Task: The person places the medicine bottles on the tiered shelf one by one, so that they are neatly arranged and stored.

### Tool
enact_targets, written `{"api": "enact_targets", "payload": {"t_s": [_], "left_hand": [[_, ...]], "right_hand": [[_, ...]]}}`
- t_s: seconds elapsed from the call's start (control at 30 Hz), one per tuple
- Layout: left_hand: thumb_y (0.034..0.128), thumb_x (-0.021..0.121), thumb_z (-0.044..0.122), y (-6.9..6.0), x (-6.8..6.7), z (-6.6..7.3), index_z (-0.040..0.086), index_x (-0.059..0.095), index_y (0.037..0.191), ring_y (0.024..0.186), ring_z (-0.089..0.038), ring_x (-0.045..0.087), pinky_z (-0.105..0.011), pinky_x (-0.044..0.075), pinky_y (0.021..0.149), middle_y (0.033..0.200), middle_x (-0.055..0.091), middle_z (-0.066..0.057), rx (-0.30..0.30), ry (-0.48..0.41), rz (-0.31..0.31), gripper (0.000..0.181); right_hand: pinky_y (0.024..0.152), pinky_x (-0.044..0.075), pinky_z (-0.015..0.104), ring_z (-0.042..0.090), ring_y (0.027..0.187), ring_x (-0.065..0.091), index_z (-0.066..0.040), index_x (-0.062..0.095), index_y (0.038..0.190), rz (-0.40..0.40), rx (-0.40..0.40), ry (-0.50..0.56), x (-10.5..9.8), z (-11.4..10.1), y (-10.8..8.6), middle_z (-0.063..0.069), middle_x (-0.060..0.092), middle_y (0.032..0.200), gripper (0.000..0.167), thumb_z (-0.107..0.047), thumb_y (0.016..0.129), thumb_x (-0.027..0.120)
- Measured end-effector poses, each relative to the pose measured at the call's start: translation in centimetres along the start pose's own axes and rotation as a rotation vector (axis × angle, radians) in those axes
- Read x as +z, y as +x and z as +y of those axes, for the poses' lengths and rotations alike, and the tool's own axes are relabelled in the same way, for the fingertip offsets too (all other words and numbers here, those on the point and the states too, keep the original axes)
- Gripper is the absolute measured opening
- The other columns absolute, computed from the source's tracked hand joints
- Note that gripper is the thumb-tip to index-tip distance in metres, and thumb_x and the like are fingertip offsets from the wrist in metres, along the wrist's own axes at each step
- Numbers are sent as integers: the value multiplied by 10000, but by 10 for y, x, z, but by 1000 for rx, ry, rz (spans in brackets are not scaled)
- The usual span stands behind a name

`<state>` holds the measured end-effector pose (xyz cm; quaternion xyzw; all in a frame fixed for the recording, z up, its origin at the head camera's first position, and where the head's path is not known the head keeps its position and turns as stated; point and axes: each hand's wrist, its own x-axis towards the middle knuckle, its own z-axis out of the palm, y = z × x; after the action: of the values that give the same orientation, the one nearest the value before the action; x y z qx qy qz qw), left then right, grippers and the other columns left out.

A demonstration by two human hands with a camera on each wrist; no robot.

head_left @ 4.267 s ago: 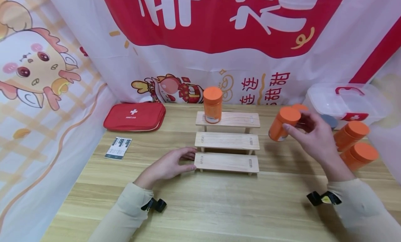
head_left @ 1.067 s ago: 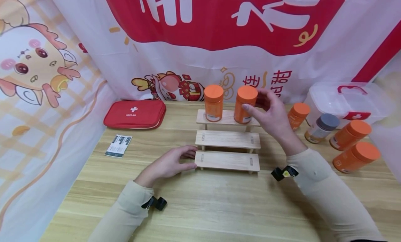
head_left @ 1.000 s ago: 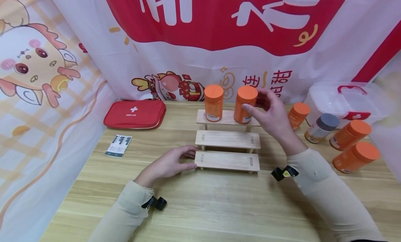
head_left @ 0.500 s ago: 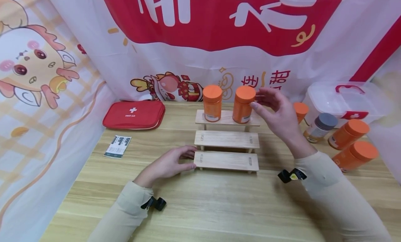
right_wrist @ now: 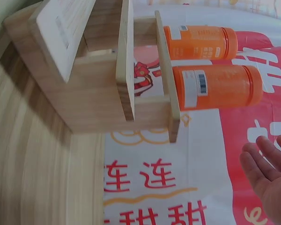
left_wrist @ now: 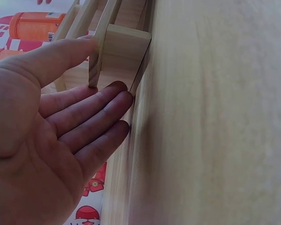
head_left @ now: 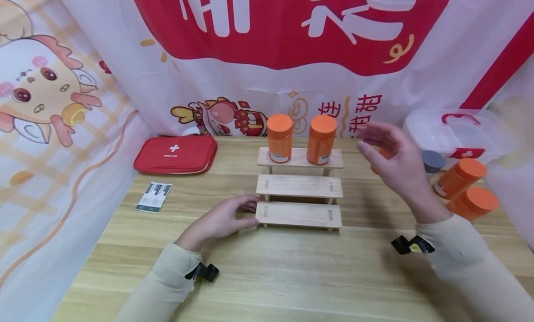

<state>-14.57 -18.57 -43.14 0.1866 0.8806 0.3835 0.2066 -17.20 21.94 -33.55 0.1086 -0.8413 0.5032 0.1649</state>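
My left hand (head_left: 222, 218) holds the left end of the lowest step of a three-tier wooden display rack (head_left: 298, 214), thumb at its front corner and index finger at its back corner. In the left wrist view, the other fingers (left_wrist: 91, 112) extend beside the rack. Two orange bottles with orange lids stand upright on the top step: a left bottle (head_left: 280, 139) and a right bottle (head_left: 321, 140). Apart from them, to the right, my right hand (head_left: 396, 162) hangs in the air with nothing in it. It partly hides another orange bottle (head_left: 377, 162) behind it.
Toward the right stand a grey-capped bottle (head_left: 433, 161), an orange bottle (head_left: 460, 177) and a nearer orange bottle (head_left: 473, 203). Behind them is a clear lidded box (head_left: 459, 132). A red first-aid pouch (head_left: 175, 154) and a printed card (head_left: 153, 196) lie on the left.
My right hand carried an orange bottle leftward onto the top step, let go of it and drew back to the right. The left hand has stayed at the rack.
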Motion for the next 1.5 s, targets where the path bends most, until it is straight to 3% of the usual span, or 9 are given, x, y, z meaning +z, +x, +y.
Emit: {"api": "enact_targets", "payload": {"t_s": [0.3,0.57,0.87,1.13,1.5], "left_hand": [[987,810,318,-1,-2,-4,143,589,1513,1353,-240,652,-560,445,1242,1404,717,-10,25,10,0,597],[985,813,328,-1,-1,-4,152,590,1512,1363,-243,644,-563,438,1247,1411,712,-10,6,-3,-1,599],[990,807,333,1,-2,-4,147,584,1519,1364,-243,644,-552,458,1234,1419,707,-16,3,-4,-5,603],[990,807,319,1,-1,-3,132,587,1514,1355,-252,650,-552,464,1228,1409,714,-26,11,2,0,599],[991,806,320,1,0,-3,141,594,1505,1348,-238,655,-545,471,1223,1401,719,-15,21,3,-2,584]], "right_hand": [[1000,491,27,12,1231,635,-164,589,1505,26,27,-40,-18,2,-13,73,677,1439,479,-206,1048,726],[971,501,22,44,1217,641,-177,589,1516,41,30,-40,-36,13,-26,-28,687,1391,500,-173,1037,736],[945,484,-7,-4,1197,632,-196,597,1508,87,71,-98,-56,26,-45,-110,679,1372,500,-166,1031,744],[960,494,5,4,1150,664,-61,636,1451,144,5,-77,-77,39,-62,-169,701,1277,467,7,998,724],[945,463,-17,-25,1123,626,-31,660,1420,191,70,-142,-103,59,-85,-203,674,1269,399,-16,1023,698]]}}
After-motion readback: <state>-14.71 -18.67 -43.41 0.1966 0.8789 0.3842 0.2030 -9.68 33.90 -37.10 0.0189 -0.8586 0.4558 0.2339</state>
